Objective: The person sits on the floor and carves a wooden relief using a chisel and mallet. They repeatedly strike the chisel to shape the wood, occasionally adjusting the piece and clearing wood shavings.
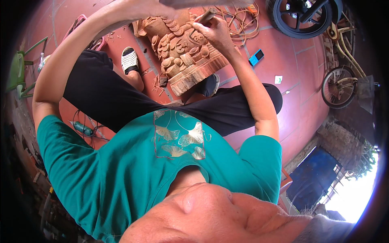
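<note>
Woodcarving fills the twelve o'clock part of the view: a reddish-brown carved wooden block (184, 52) with coin and leaf shapes in relief stands on the red tiled floor (291, 73) between the person's feet. The right hand (212, 32) rests on the carving's upper right side, its fingers (200, 27) closed around a chisel (207, 16) whose handle points up toward one o'clock. The left hand (146, 7) is raised above the carving at twelve o'clock, closed on a grey flat-sided mallet (202, 3) that is cut off by the top edge. A white perforated sandal (130, 60) sits at ten o'clock of the carving, just beside it, and wood chips (159, 83) lie on the tiles at its base. Orange cord (237, 20) is looped on the floor at one o'clock, and a blue phone (255, 57) lies at three o'clock, near the right forearm. Farther out, a motorbike wheel (302, 18) stands at two o'clock, a bicycle wheel (338, 87) at three, and a teal power tool (83, 128) with its cable lies at eight o'clock beside the black trousers (105, 97).
</note>
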A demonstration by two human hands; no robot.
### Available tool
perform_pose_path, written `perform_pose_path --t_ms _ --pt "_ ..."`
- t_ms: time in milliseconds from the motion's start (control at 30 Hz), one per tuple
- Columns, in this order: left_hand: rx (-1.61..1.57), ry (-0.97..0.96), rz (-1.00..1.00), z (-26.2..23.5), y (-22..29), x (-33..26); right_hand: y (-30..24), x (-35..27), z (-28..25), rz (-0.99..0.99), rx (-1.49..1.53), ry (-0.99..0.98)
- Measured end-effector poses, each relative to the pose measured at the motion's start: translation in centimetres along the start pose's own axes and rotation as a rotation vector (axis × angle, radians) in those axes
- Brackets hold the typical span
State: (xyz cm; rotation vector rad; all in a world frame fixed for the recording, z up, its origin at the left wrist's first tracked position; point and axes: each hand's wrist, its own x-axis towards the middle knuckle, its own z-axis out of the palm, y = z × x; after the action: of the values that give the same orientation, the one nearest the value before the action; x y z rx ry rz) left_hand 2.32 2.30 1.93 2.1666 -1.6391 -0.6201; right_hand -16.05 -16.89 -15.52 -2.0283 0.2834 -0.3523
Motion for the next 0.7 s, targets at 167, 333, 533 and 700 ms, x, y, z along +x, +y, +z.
perform_pose_path --t_ms 167,333,533,700 --pt "0.052 -0.227 -0.175 -2.1 2.2 0.4 0.0 0.5 -0.5 0.043 -0.093 -0.041" --pt "-0.154 0.141 0.084 0.0 0.3 -0.3 1.0 0.6 0.1 0.088 0.054 0.028" --pt "0.002 -0.211 -0.198 -2.0 3.4 -0.6 0.5 0.5 -0.3 0.065 -0.060 -0.018" --pt "0.092 -0.154 -0.164 -1.2 1.6 -0.4 0.3 0.5 -0.6 0.106 -0.027 -0.044"
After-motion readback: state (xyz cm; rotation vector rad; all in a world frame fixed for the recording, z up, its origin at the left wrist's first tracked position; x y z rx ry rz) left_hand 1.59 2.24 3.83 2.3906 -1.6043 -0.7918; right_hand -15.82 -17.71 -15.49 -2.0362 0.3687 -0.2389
